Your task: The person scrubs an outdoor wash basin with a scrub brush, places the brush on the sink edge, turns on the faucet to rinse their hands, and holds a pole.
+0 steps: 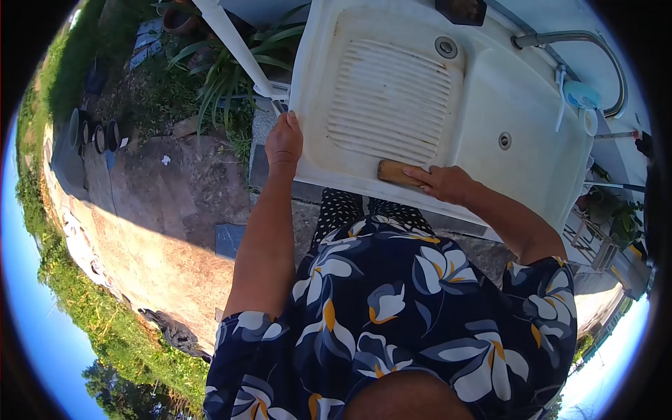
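A white laundry sink (315,140) with a ribbed washboard panel (388,94) stands in front of me. My right hand (448,184) is closed around one end of a wooden scrub brush (399,173), low over the front rim beside the ribs. Any bristles are hidden underneath. At the sink's left edge, my left hand (283,142) is closed in a fist. A short grey piece (278,107) shows just past its fingers; whether the hand grips it or the rim is hidden.
A curved grey faucet (616,63) rises at the back right. Near it sit a light-blue container (581,94) and a white brush (560,98). A dark object (462,10) rests at the back rim. Left are a white post (238,45), leafy plants (210,91) and pots (112,135).
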